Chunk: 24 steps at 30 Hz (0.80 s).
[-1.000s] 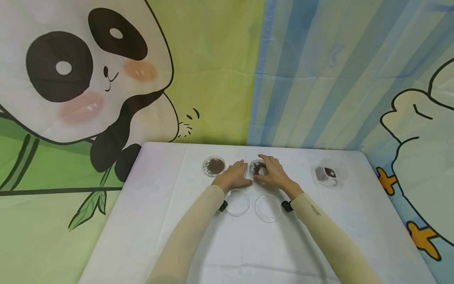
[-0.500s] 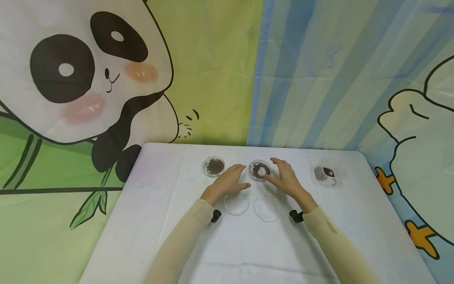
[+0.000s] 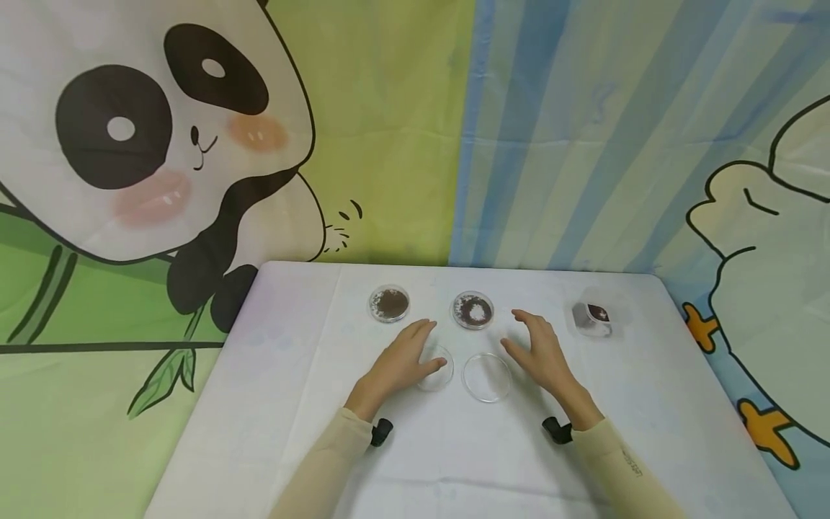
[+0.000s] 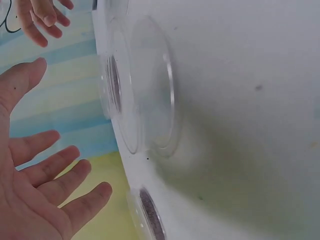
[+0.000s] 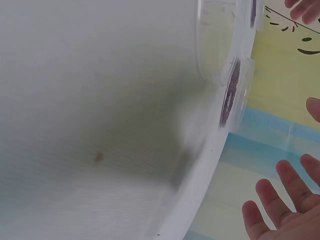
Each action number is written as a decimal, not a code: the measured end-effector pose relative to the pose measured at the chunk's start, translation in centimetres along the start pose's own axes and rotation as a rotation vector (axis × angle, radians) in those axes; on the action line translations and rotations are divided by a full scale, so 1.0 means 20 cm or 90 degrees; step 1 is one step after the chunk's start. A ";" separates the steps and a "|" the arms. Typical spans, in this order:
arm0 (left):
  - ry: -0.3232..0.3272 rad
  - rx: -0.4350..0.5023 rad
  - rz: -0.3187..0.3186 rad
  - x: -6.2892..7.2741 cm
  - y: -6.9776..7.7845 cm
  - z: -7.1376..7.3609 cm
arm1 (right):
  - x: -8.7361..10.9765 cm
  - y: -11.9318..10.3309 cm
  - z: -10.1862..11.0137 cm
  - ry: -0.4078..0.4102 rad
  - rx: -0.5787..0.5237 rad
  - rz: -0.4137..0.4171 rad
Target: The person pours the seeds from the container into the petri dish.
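Two clear petri dishes stand side by side near the table's far edge. Dark brown grains cover most of the left dish (image 3: 390, 303); in the right dish (image 3: 472, 311) they ring a pale bare patch. Nearer lie two clear round lids, the left lid (image 3: 447, 375) partly hidden under my left hand (image 3: 397, 364) and the right lid (image 3: 487, 378) in full view. My left hand hovers with fingers spread, holding nothing. To the right of the right lid, my right hand (image 3: 541, 353) is also raised, its fingers apart and nothing in them.
A small clear container (image 3: 592, 320) with dark grains inside stands at the right, on a clear flat piece. The white-covered table (image 3: 441, 447) ends at a cartoon-printed backdrop (image 3: 382, 130).
Both hands have drawn back from the right dish toward the person and moved apart, the left to the left, the right to the right. The right dish now shows fully.
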<state>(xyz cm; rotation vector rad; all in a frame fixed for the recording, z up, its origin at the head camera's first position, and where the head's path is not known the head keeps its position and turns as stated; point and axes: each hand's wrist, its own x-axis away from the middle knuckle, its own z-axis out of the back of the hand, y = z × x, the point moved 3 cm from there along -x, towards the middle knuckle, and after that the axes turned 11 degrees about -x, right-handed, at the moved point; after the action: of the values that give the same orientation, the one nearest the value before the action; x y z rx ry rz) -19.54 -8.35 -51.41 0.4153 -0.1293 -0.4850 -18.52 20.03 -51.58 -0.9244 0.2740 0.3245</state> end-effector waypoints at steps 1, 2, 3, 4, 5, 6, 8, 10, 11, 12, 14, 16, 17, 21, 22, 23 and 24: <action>0.008 0.002 -0.002 0.02 0.00 -0.01 | 0.02 0.00 0.00 0.009 0.000 0.010; 0.015 0.002 -0.002 0.04 0.00 -0.01 | 0.03 -0.01 0.00 0.018 0.001 0.018; 0.022 0.001 -0.002 0.05 0.00 -0.02 | 0.04 -0.01 0.00 0.025 0.000 0.025; 0.028 0.003 -0.001 0.07 -0.01 -0.02 | 0.05 -0.01 0.00 0.032 0.001 0.031; 0.034 0.004 -0.001 0.09 -0.01 -0.02 | 0.06 -0.01 0.00 0.038 0.002 0.035; 0.039 0.007 0.001 0.10 -0.01 -0.03 | 0.07 -0.01 0.00 0.043 0.001 0.037; 0.046 0.011 0.005 0.13 -0.01 -0.03 | 0.09 -0.02 0.00 0.049 -0.002 0.038; 0.052 0.017 0.007 0.16 -0.02 -0.04 | 0.10 -0.02 0.00 0.052 -0.006 0.036; 0.054 0.019 0.008 0.17 -0.02 -0.04 | 0.11 -0.01 0.00 0.053 -0.007 0.035; 0.057 0.020 0.009 0.19 -0.02 -0.04 | 0.11 -0.01 0.00 0.056 -0.007 0.033; 0.063 0.020 0.009 0.21 -0.03 -0.04 | 0.12 0.00 0.00 0.062 -0.004 0.028; 0.070 0.020 0.009 0.22 -0.04 -0.05 | 0.12 0.01 0.01 0.073 0.001 0.025; 0.072 0.020 0.008 0.23 -0.05 -0.06 | 0.12 0.02 0.02 0.082 0.006 0.024; 0.077 0.016 0.006 0.24 -0.08 -0.08 | 0.11 0.06 0.05 0.114 0.018 0.026; 0.080 0.014 0.006 0.24 -0.08 -0.09 | 0.11 0.07 0.07 0.121 0.019 0.025; 0.082 0.012 0.006 0.25 -0.09 -0.10 | 0.11 0.08 0.08 0.128 0.021 0.022; 0.084 0.011 0.006 0.25 -0.10 -0.10 | 0.10 0.08 0.09 0.135 0.021 0.019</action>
<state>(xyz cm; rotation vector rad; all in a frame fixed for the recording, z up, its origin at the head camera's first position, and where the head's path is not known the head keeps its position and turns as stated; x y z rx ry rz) -15.60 -11.54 -53.92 0.4615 -0.0075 -0.4458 -17.10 22.84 -52.49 -0.9242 0.4870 0.2479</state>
